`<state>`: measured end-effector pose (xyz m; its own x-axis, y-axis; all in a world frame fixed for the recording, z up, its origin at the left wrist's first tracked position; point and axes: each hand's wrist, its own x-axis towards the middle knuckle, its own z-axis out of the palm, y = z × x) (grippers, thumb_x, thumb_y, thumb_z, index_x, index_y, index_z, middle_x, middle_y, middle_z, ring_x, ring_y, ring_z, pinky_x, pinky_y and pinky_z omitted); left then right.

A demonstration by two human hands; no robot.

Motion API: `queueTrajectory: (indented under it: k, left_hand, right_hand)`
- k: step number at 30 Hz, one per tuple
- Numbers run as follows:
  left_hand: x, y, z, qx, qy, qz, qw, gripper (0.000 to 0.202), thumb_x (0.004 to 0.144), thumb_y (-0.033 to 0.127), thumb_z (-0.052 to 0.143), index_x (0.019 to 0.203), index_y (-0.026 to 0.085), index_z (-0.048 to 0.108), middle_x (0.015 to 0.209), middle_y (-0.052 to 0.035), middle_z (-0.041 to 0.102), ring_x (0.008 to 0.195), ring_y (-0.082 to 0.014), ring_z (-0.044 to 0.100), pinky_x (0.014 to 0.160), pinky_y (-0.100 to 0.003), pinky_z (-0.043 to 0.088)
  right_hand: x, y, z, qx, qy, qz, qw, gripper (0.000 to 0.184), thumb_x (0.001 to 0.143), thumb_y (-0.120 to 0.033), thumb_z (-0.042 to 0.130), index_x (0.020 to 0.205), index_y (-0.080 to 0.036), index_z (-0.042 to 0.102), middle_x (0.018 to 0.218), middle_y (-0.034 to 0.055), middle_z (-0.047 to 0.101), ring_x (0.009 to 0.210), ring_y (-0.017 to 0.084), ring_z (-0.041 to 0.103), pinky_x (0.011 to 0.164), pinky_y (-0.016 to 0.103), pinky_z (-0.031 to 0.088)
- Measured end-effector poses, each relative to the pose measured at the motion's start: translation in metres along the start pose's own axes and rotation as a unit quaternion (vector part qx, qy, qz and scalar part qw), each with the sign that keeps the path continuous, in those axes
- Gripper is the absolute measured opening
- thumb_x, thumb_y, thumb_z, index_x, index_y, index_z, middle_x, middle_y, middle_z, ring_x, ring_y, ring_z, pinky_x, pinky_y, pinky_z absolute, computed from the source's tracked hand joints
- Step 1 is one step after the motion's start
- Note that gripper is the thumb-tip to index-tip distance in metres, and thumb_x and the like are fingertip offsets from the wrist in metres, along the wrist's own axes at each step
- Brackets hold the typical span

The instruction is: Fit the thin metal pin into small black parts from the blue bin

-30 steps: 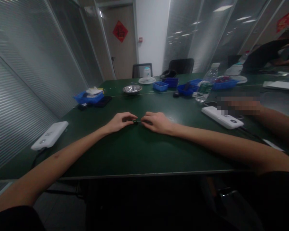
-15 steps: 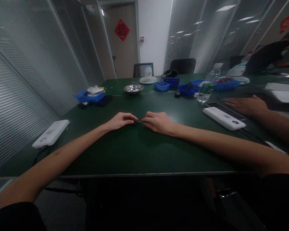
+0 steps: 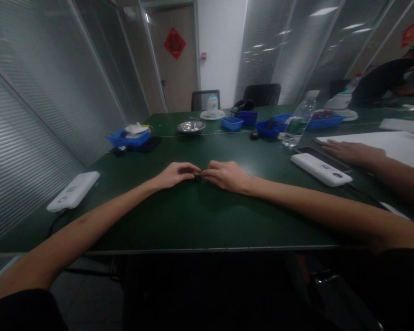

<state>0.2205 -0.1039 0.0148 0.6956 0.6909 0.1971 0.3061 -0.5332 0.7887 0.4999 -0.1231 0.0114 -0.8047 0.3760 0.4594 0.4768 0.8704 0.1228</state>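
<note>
My left hand (image 3: 174, 175) and my right hand (image 3: 225, 176) rest on the dark green table (image 3: 200, 216), fingertips meeting in the middle. Both pinch a small dark part (image 3: 197, 175) between them; it is too small and dim to name. The fingers of each hand are curled and pressed together on it. Both forearms stretch out from the near table edge.
A white device (image 3: 72, 191) lies at the left, another white device (image 3: 320, 169) at the right beside a co-worker's flat hand (image 3: 348, 152). Further back stand blue bins (image 3: 129, 138), a metal bowl (image 3: 191, 127), a water bottle (image 3: 298, 121) and chairs.
My hands have closed slightly together over the small part. The co-worker's hand has settled flat beside the right white device, and a white sheet shows behind it.
</note>
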Motion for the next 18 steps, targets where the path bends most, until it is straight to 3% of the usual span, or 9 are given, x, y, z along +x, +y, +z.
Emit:
queueTrajectory:
  k: [4,10,18]
  left_hand:
    - [0.002,0.003,0.005,-0.045,-0.034,-0.029,0.998,0.035,0.095,0.031,0.07,0.128,0.018,0.07,0.122,-0.0092,0.073,0.113,-0.0231,0.068,0.101,-0.04,0.053]
    - [0.001,0.003,0.015,0.046,0.011,0.053,0.997,0.03,0.094,0.032,0.07,0.122,0.02,0.071,0.117,-0.0086,0.07,0.107,-0.0233,0.066,0.099,-0.041,0.052]
    - [0.002,0.001,0.013,0.144,0.005,0.061,0.988,0.047,0.091,0.042,0.074,0.133,0.022,0.065,0.123,-0.0095,0.065,0.11,-0.0259,0.062,0.095,-0.039,0.05]
  right_hand:
    - [0.002,-0.003,-0.004,0.005,-0.012,-0.021,1.0,0.034,0.109,-0.034,0.047,0.131,-0.017,0.067,0.114,0.0098,0.066,0.084,0.016,0.061,0.064,0.027,0.045]
    - [0.003,-0.003,-0.005,0.03,-0.021,-0.021,0.999,0.036,0.11,-0.035,0.045,0.132,-0.017,0.066,0.114,0.0104,0.066,0.083,0.016,0.061,0.065,0.027,0.046]
    - [0.003,-0.004,-0.003,0.059,0.019,0.059,0.996,0.034,0.109,-0.036,0.047,0.129,-0.017,0.068,0.11,0.0099,0.067,0.082,0.016,0.061,0.067,0.027,0.044]
